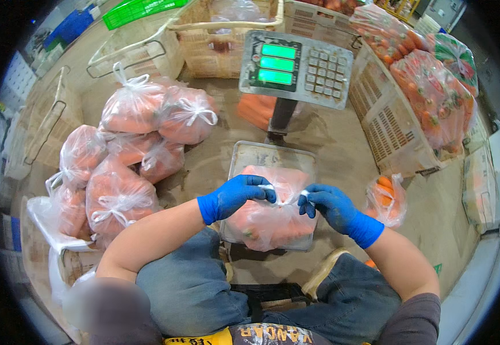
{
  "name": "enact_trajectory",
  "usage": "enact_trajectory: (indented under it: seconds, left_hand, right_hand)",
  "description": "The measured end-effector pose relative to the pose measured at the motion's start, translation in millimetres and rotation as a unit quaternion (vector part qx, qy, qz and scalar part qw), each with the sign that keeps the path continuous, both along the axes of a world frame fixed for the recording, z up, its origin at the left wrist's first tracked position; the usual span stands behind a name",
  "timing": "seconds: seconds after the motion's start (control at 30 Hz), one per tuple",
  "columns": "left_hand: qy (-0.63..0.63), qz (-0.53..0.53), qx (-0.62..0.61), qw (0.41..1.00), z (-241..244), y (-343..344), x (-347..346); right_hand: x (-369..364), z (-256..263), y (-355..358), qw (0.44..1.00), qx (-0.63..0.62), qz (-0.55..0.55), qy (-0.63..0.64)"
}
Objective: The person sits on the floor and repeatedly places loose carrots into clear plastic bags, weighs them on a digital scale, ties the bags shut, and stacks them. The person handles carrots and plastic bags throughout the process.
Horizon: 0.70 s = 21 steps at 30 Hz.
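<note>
A clear plastic bag of carrots (pixel 271 228) lies on the metal pan of a digital scale (pixel 271 151). My left hand (pixel 243 192), in a blue glove, pinches one white handle of this bag at its gathered top. The other handle is between the fingers of my right hand (pixel 325 205), also gloved in blue. Between the two hands the twisted plastic is drawn sideways; whether it is knotted I cannot tell. Above the pan, the scale's display and keypad (pixel 296 67) stand on a post, with three green screens lit.
Several tied bags of carrots (pixel 120 189) are heaped at the left. A small open bag of carrots (pixel 385 200) stands right of the scale. Big bags of carrots (pixel 431 99) fill a plastic crate (pixel 394 116) at the right. More crates (pixel 209 51) line the back, and an orange bag (pixel 256 110) lies behind the post.
</note>
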<state>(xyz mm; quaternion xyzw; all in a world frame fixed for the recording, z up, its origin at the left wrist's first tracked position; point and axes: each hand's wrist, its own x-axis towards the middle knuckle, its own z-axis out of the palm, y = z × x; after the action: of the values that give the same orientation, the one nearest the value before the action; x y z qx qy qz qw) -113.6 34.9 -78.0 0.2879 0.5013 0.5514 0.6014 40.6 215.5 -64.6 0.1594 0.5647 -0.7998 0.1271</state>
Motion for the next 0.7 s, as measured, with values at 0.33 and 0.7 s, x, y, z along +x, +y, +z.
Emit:
enact_trajectory:
  seconds: [0.33, 0.7]
  left_hand:
    - [-0.153, -0.092, 0.083, 0.980, -13, 6, 21]
    - [0.046, -0.229, 0.061, 0.971, -7, 3, 8]
  right_hand:
    - [-8, -8, -20, 0.982, 0.176, 0.074, -0.003]
    - [-10, -18, -25, 0.983, 0.125, 0.096, -0.091]
